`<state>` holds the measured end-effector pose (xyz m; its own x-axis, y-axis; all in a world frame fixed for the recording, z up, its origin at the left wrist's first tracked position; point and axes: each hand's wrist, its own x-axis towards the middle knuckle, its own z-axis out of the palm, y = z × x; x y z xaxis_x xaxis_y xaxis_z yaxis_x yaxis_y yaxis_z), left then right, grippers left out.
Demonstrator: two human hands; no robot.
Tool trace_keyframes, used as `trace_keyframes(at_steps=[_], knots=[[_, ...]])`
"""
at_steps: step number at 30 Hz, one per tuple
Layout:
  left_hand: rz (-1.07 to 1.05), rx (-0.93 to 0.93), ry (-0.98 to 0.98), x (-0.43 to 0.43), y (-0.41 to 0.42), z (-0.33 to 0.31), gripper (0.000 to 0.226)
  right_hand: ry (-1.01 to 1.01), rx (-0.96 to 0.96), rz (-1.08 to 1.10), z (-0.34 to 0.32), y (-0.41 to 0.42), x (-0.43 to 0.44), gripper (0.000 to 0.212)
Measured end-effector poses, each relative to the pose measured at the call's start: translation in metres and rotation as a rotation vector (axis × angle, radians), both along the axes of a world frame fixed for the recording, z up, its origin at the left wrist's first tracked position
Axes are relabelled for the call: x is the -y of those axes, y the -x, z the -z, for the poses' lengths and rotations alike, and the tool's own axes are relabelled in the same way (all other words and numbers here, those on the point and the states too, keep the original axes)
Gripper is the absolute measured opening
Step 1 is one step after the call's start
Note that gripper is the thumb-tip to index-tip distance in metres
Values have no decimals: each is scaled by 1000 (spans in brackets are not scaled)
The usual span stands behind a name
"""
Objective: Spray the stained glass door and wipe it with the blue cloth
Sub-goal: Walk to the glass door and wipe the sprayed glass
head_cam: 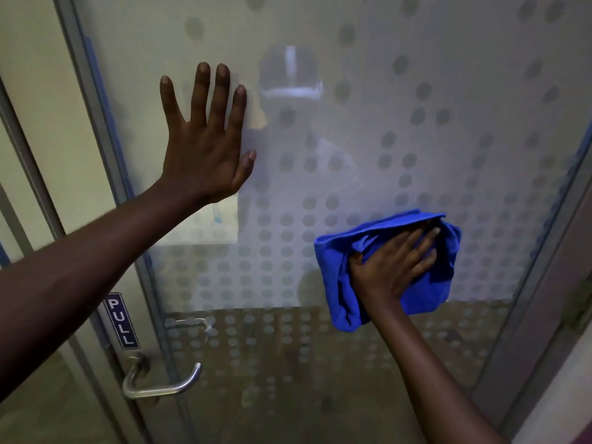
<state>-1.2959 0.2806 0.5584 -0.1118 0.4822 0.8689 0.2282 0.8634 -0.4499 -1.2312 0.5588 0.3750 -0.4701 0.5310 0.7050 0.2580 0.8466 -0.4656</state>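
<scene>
A glass door (368,129) with a frosted dot pattern fills the view. My left hand (205,139) lies flat on the glass at the upper left, fingers spread, holding nothing. My right hand (394,261) presses a bunched blue cloth (336,283) against the glass at the lower right, fingers spread over it. No spray bottle is in view.
A grey metal frame (96,123) runs down the door's left side, with a blue PULL label (121,320) and a silver lever handle (160,379) below it. The frame's right side (544,283) slants along the right edge. A pale wall panel (28,75) stands at the far left.
</scene>
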Motion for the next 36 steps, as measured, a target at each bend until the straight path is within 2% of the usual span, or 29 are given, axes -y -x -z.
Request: trace_keyframes(at_steps=[4,9,12,15,19,22,26,30,36], knots=[[13,-10,8,0,1,2,76,34,-103,54,-44,3,5,101],[28,-22,3,0,2,2,77,51,-227,85,-134,9,28,100],[18,-6,1,0,2,2,78,-52,-309,66,-189,15,53,99],[5,19,-11,0,0,2,77,-224,-321,-4,-213,19,81,100],[35,24,-11,-1,-2,2,76,-356,-321,-88,-207,21,93,100],[80,13,1,1,-4,1,87,-438,-277,-142,-185,22,98,101],[17,-25,21,0,-3,0,94,-506,-213,-191,-143,21,97,102],[22,5,0,1,-3,0,77,-515,-170,-193,-123,16,74,107],[6,24,11,-1,-7,1,76,-399,-117,-109,-127,3,23,109]])
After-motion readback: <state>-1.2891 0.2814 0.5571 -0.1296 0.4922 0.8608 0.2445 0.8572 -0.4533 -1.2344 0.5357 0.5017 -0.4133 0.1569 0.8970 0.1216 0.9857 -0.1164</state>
